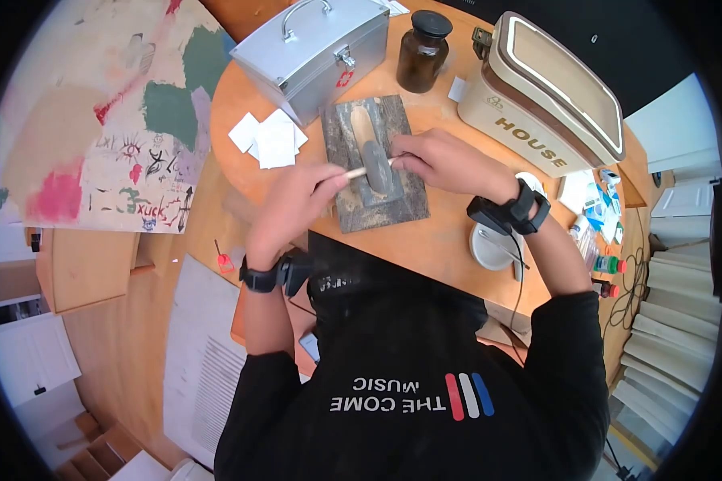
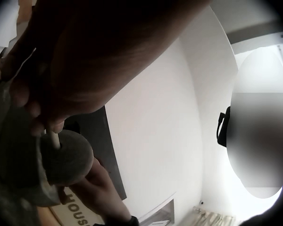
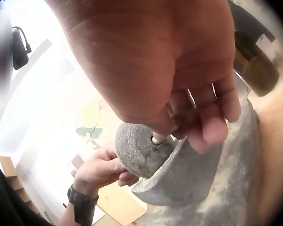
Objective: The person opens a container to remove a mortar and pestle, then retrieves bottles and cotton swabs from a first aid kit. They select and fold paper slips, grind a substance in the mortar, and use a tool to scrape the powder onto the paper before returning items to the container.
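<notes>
A stone grinding wheel [image 1: 375, 167] stands upright in the groove of a grey stone grinding trough [image 1: 391, 218], and a pale wooden axle [image 1: 355, 173] passes through its middle. My left hand [image 1: 301, 191] pinches one end of the axle beside the wheel. On the other side, my right hand [image 1: 448, 159] grips the opposite end, its thumb close to the wheel's hole in the right wrist view. Pale tan powder [image 1: 362, 124] lies in the groove beyond the wheel. The right wrist view shows the wheel [image 3: 140, 149] rising above the trough's rim.
Behind the trough are a silver metal case [image 1: 309, 60], a dark brown jar [image 1: 423, 56] and a cream storage box [image 1: 529, 116] lettered HOUSE. White papers [image 1: 274, 143] lie at left. A white bowl [image 1: 491, 247] sits near my right forearm, with small bottles [image 1: 608, 264] farther right.
</notes>
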Demonstrator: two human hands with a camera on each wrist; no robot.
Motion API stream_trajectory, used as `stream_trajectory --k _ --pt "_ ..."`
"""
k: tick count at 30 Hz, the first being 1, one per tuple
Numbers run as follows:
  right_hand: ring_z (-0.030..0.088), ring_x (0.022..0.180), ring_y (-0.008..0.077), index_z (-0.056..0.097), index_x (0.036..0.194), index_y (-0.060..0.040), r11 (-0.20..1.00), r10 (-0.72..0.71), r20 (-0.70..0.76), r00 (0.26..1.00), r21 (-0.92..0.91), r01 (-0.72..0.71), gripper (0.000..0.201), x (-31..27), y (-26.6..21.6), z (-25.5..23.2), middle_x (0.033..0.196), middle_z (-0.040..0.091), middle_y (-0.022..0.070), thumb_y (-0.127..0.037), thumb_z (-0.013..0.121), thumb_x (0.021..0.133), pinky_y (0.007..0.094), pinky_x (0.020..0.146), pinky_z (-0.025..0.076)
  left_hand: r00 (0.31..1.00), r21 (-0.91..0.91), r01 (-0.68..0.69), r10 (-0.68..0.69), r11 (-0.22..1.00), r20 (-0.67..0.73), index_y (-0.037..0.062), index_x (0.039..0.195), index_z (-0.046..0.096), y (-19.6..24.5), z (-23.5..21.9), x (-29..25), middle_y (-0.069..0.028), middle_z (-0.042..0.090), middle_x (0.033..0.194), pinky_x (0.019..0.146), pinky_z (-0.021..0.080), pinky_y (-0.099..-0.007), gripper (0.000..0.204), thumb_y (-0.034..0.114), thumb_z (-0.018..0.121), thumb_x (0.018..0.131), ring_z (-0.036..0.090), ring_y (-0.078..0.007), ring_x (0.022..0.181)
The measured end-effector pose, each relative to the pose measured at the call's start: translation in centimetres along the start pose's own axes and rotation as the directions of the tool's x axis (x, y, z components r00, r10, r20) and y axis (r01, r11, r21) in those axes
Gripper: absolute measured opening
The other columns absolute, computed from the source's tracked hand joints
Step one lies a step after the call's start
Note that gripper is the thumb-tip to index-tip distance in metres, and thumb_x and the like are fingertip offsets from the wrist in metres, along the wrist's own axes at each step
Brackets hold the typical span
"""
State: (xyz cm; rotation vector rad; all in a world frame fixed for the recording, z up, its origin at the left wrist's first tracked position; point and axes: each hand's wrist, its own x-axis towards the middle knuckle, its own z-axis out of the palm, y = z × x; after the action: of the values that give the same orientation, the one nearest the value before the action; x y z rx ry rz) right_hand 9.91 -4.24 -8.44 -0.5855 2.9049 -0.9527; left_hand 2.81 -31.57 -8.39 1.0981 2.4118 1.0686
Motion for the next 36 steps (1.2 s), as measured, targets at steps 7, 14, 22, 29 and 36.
stream_trajectory --k 7,14,22,29,36 --pt "0.064 0.078 0.0444 0.063 0.1 -0.006 0.996 0.027 -0.177 0.984 -0.077 -0.041 0.02 2.7 2.2 0.8 0.082 0.066 0.0212 -0.025 0.06 0.102 0.0527 0.068 0.05 0.941 0.234 -0.025 0.102 0.972 -0.324 0.0013 0.095 0.065 -1.2 2.3 2.9 -0.0229 0.064 0.084 0.07 0.05 -0.0495 0.022 0.021 0.057 0.102 0.063 -0.0444 0.082" --pt "0.065 0.074 0.0432 0.064 0.102 -0.0075 0.985 0.01 -0.118 0.993 -0.168 -0.03 0.024 1.4 2.1 1.4 0.08 0.067 0.0185 -0.03 0.058 0.104 0.053 0.065 0.051 0.989 0.114 0.051 -0.035 0.992 -0.146 0.0038 0.099 0.064 -0.6 1.7 1.7 -0.0216 0.064 0.086 0.067 0.049 -0.0468 0.021 0.022 0.056 0.104 0.06 -0.0457 0.079" --pt "0.064 0.071 0.042 0.064 0.102 -0.0087 0.982 0.069 0.036 0.997 -0.181 -0.062 0.017 -1.1 0.1 0.4 0.075 0.065 0.0185 -0.025 0.061 0.102 0.0516 0.064 0.051 0.999 -0.011 0.035 -0.035 0.999 -0.023 0.0047 0.103 0.061 0.2 1.2 0.4 -0.0223 0.058 0.079 0.063 0.045 -0.0484 0.023 0.025 0.052 0.106 0.062 -0.0444 0.077" --pt "0.067 0.071 0.0408 0.065 0.101 -0.0073 0.972 0.032 -0.225 0.974 -0.222 -0.083 0.017 2.6 2.0 0.6 0.074 0.067 0.0175 -0.024 0.062 0.099 0.0517 0.063 0.052 0.943 0.341 0.135 -0.016 0.93 -0.332 0.0066 0.1 0.06 -0.7 2.4 4.2 -0.0226 0.061 0.078 0.063 0.046 -0.0525 0.026 0.031 0.054 0.106 0.063 -0.0442 0.076" --pt "0.065 0.065 0.0412 0.063 0.095 -0.0065 0.969 0.033 -0.095 0.995 -0.241 -0.056 0.016 0.5 1.5 1.4 0.067 0.064 0.0178 -0.022 0.063 0.099 0.0503 0.058 0.05 0.996 0.139 0.027 -0.014 0.99 -0.092 0.0061 0.098 0.061 -1.4 1.9 1.7 -0.0221 0.062 0.08 0.065 0.047 -0.0499 0.026 0.03 0.053 0.106 0.064 -0.0437 0.079"
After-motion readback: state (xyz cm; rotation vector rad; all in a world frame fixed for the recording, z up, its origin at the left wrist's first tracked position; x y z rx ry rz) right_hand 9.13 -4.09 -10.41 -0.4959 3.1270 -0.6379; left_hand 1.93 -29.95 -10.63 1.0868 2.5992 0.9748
